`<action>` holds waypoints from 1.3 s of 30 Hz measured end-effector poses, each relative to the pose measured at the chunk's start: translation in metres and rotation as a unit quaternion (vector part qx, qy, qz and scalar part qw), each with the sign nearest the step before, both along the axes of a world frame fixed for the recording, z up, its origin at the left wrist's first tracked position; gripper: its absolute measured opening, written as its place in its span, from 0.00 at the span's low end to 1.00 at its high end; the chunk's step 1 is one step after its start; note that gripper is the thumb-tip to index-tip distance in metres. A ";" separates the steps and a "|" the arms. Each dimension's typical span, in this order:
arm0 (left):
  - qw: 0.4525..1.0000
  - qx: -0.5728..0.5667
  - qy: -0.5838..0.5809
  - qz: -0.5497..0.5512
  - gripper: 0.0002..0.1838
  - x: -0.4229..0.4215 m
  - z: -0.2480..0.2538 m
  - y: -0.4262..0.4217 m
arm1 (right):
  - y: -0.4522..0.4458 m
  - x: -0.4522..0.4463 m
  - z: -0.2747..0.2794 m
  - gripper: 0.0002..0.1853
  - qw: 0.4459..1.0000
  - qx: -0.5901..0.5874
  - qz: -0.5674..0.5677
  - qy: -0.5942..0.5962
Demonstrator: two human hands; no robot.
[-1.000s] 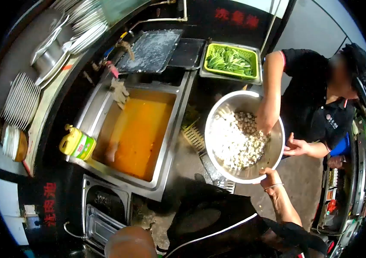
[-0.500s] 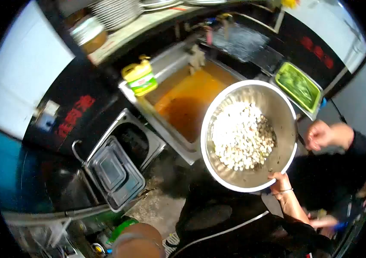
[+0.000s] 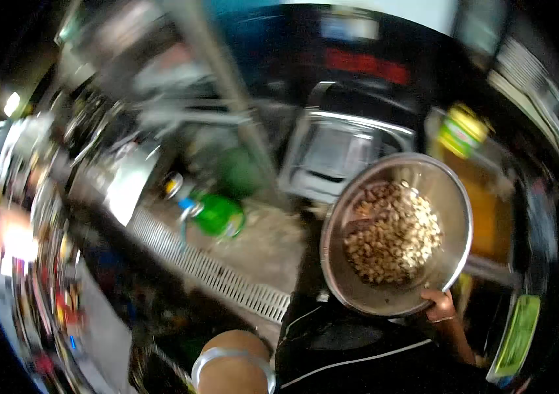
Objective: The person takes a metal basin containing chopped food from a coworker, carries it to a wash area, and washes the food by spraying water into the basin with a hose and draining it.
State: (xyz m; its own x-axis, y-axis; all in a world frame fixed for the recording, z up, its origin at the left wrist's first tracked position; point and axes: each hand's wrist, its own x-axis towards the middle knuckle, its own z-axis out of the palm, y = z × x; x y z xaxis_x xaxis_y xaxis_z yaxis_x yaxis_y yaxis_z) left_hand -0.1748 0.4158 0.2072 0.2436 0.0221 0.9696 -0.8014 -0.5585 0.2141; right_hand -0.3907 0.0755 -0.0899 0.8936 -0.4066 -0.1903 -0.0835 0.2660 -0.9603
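My right hand is closed on the near rim of a large round metal bowl, thumb over the edge. Inside lie many small pale and brownish pieces; their kind is too blurred to tell. The bowl tilts somewhat toward me, in front of my dark apron. At the bottom edge shows a bare part of an arm with a pale band, apparently mine on the left. The left hand itself is out of sight.
Behind the bowl is a metal sink with a clear lidded container. A yellow jug stands by the basin of orange-brown liquid. A green tray is at right. On the floor are a green bottle and a drain grate.
My view has swung left, bringing the floor, grate and green bottle into sight. The bowl has travelled along in my right hand. Another person's hand at right is gone from view.
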 end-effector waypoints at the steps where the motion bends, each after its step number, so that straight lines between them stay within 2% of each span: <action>1: 0.999 0.001 -0.026 0.045 0.15 -0.025 0.028 0.010 | -0.004 0.007 0.043 0.17 0.997 0.047 0.023 0.062; 3: 0.985 0.009 -0.076 0.155 0.15 -0.091 0.082 0.016 | -0.012 0.017 0.127 0.17 0.970 0.138 0.064 0.190; 4: 0.973 0.005 -0.098 0.210 0.15 -0.133 0.100 0.016 | -0.012 0.014 0.147 0.10 0.974 -0.149 0.158 0.060; 6: 0.946 0.005 -0.124 0.299 0.16 -0.213 0.138 0.022 | -0.025 -0.012 0.146 0.02 0.910 -0.331 0.248 -0.023; 7: 0.932 0.007 -0.135 0.336 0.16 -0.241 0.157 0.021 | -0.051 0.006 0.135 0.05 0.921 -0.266 0.285 0.006; 8: 0.920 0.045 -0.122 0.370 0.16 -0.215 0.188 -0.028 | -0.078 0.024 0.128 0.09 0.926 -0.202 0.315 0.040; 9: 0.908 0.065 -0.129 0.394 0.16 -0.219 0.199 -0.056 | -0.105 0.037 0.106 0.16 0.917 -0.158 0.366 0.009; 11: 0.882 0.088 -0.137 0.441 0.16 -0.228 0.221 -0.099 | -0.129 0.071 0.116 0.22 0.898 -0.077 0.431 -0.044; 12: 0.868 0.094 -0.138 0.468 0.16 -0.237 0.231 -0.118 | -0.128 0.079 0.156 0.21 0.887 -0.038 0.457 -0.062; 15: 0.841 0.113 -0.122 0.515 0.16 -0.263 0.265 -0.165 | -0.149 0.112 0.155 0.11 0.849 0.256 0.420 0.190; 16: 0.837 0.117 -0.118 0.522 0.16 -0.268 0.280 -0.183 | -0.154 0.110 0.198 0.09 0.838 0.206 0.428 0.267; 17: 0.832 0.121 -0.118 0.528 0.17 -0.267 0.293 -0.205 | -0.170 0.116 0.210 0.08 0.860 0.093 0.487 0.119; 18: 0.825 0.118 -0.123 0.538 0.17 -0.265 0.301 -0.230 | -0.186 0.122 0.221 0.08 0.868 -0.028 0.495 -0.029; 20: 0.808 0.116 -0.121 0.564 0.17 -0.254 0.333 -0.292 | -0.234 0.146 0.260 0.10 0.869 -0.026 0.490 -0.066; 21: 0.800 0.125 -0.117 0.575 0.17 -0.247 0.339 -0.316 | -0.251 0.144 0.301 0.11 0.851 0.168 0.419 0.268; 22: 0.807 0.090 -0.101 0.575 0.17 -0.255 0.313 -0.253 | -0.172 0.154 0.277 0.11 0.847 0.131 0.432 0.282; 24: 0.800 0.088 -0.092 0.586 0.17 -0.250 0.344 -0.285 | -0.175 0.186 0.365 0.12 0.761 -0.146 0.614 0.149; 26: 0.788 0.103 -0.062 0.604 0.17 -0.252 0.383 -0.346 | -0.207 0.175 0.416 0.11 0.717 -0.097 0.673 0.153; 27: 0.779 0.113 -0.054 0.615 0.17 -0.250 0.402 -0.376 | -0.213 0.192 0.420 0.11 0.763 0.202 0.554 0.264; 28: 0.767 0.127 -0.039 0.628 0.18 -0.241 0.428 -0.409 | -0.228 0.210 0.429 0.11 0.753 0.217 0.568 0.249; 29: 0.759 0.111 -0.005 0.642 0.18 -0.261 0.416 -0.364 | -0.175 0.201 0.398 0.11 0.749 0.215 0.571 0.257; 30: 0.752 0.109 0.021 0.650 0.18 -0.249 0.430 -0.341 | -0.157 0.216 0.401 0.11 0.742 0.222 0.575 0.263; 31: 0.739 0.097 0.076 0.663 0.18 -0.251 0.437 -0.306 | -0.136 0.217 0.429 0.11 0.748 0.223 0.559 0.280; 32: 0.752 0.082 0.113 0.644 0.16 -0.216 0.442 -0.268 | -0.115 0.250 0.447 0.10 0.749 0.228 0.538 0.313; 33: 0.733 0.075 0.224 0.638 0.16 -0.133 0.397 -0.144 | -0.020 0.328 0.414 0.10 0.756 0.219 0.498 0.364; 34: 0.739 0.044 0.266 0.618 0.17 -0.102 0.345 -0.070 | 0.036 0.369 0.378 0.11 0.772 0.207 0.468 0.379; 35: 0.713 0.049 0.286 0.639 0.17 -0.087 0.316 -0.038 | 0.062 0.393 0.398 0.11 0.768 0.191 0.488 0.368; 36: 0.735 0.036 0.303 0.605 0.17 -0.060 0.260 0.035 | 0.121 0.435 0.358 0.10 0.780 0.179 0.460 0.384; 37: 0.751 -0.023 0.300 0.587 0.15 -0.038 0.219 0.068 | 0.148 0.453 0.329 0.09 0.784 0.175 0.435 0.408; 38: 0.748 -0.049 0.317 0.581 0.15 -0.020 0.200 0.087 | 0.169 0.466 0.330 0.05 0.826 0.120 0.398 0.380; 39: 0.753 -0.049 0.320 0.572 0.14 0.017 0.184 0.121 | 0.201 0.500 0.325 0.03 0.825 0.073 0.411 0.381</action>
State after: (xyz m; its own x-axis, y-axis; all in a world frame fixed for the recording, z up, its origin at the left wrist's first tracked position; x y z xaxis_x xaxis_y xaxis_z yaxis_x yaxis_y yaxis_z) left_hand -0.1578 0.5372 0.3910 0.4272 0.6370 0.6416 0.4782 -0.7614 0.4377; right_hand 0.1093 0.2763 0.2347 0.4549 0.3547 -0.8168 -0.8575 -0.0730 -0.5093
